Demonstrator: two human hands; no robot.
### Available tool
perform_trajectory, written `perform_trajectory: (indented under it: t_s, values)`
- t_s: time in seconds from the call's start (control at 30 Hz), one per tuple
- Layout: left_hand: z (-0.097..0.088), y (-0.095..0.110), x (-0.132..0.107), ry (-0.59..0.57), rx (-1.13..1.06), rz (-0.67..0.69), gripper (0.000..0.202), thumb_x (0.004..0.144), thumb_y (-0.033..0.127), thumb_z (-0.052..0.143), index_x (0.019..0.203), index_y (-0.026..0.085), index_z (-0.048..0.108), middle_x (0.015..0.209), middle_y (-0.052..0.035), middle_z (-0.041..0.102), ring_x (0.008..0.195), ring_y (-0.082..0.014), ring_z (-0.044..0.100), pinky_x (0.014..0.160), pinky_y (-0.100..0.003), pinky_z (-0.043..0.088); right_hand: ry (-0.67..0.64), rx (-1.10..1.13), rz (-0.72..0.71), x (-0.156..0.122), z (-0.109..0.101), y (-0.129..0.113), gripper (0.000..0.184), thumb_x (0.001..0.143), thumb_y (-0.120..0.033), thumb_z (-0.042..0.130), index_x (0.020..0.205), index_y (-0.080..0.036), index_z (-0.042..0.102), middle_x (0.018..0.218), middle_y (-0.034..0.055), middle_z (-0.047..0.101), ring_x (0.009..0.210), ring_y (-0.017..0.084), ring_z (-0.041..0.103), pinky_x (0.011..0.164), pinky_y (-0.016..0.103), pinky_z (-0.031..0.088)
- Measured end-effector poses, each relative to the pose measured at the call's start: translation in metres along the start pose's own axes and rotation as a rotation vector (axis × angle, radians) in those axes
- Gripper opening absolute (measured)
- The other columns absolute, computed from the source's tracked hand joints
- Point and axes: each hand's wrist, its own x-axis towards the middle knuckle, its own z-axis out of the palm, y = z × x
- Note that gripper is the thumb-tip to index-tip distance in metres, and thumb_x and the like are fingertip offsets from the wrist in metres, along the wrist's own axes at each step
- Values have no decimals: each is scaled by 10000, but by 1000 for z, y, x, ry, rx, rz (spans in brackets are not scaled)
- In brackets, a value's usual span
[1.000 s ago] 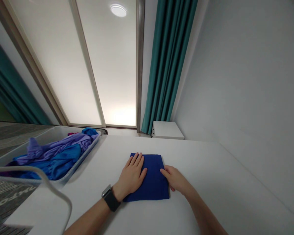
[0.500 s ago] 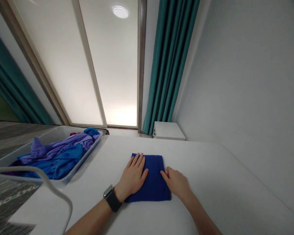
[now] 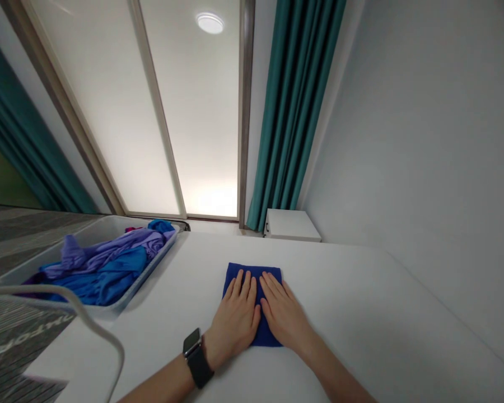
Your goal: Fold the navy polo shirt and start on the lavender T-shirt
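Note:
A dark blue folded cloth, roughly square, lies flat on the white table. My left hand rests flat on its left part, fingers stretched out and pointing away from me. Beside it, my right hand lies flat on the right part of the cloth, its fingers also straight. The two hands are close together, and a strip of cloth shows between them. Much of the cloth's near half is covered by the hands. A watch with a black band is on my left wrist.
To the left, a pale plastic bin holds crumpled purple and blue garments. A white cable or tube curves across the lower left. A small white cabinet stands beyond the table, and a wall rises at right.
My right hand has moved from the cloth's right edge onto its top and flattened out. My left hand has slid slightly nearer to me. The view has shifted a little.

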Motion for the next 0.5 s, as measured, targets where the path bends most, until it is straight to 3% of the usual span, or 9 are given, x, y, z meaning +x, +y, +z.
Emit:
perform_trajectory:
  t_s: [0.13,0.3,0.4,0.5]
  values:
    - [-1,-20,-1,4,-47,-20,558,988,391,315,1437,80,426,1520,-165,370,1432,-284,296,1143,-453,316,10,2,-2,-1,0,2,523,977,-258,305,1481,-134,365,1549,65,313,1434,220,282,1166,463,266]
    - [-4,-61,-1,-126,-256,-49,543,1010,404,255,1489,168,348,1558,-85,307,1443,-204,280,1174,-442,253,16,73,8,-2,0,0,524,976,-277,321,1480,-142,369,1550,61,309,1434,224,281,1170,475,258]
    - [-1,-83,2,-133,-456,-165,562,997,418,264,1492,165,344,1550,-86,322,1438,-202,293,1193,-441,194,-4,189,19,0,2,4,520,980,-312,328,1475,-160,383,1547,65,317,1439,223,269,1177,489,229]
    - [1,-103,8,-56,-747,-345,598,973,490,279,1445,157,433,1499,-98,421,1407,-220,361,1194,-403,199,8,397,26,4,3,18,498,992,-395,320,1431,-205,458,1518,60,386,1428,207,298,1191,503,174]
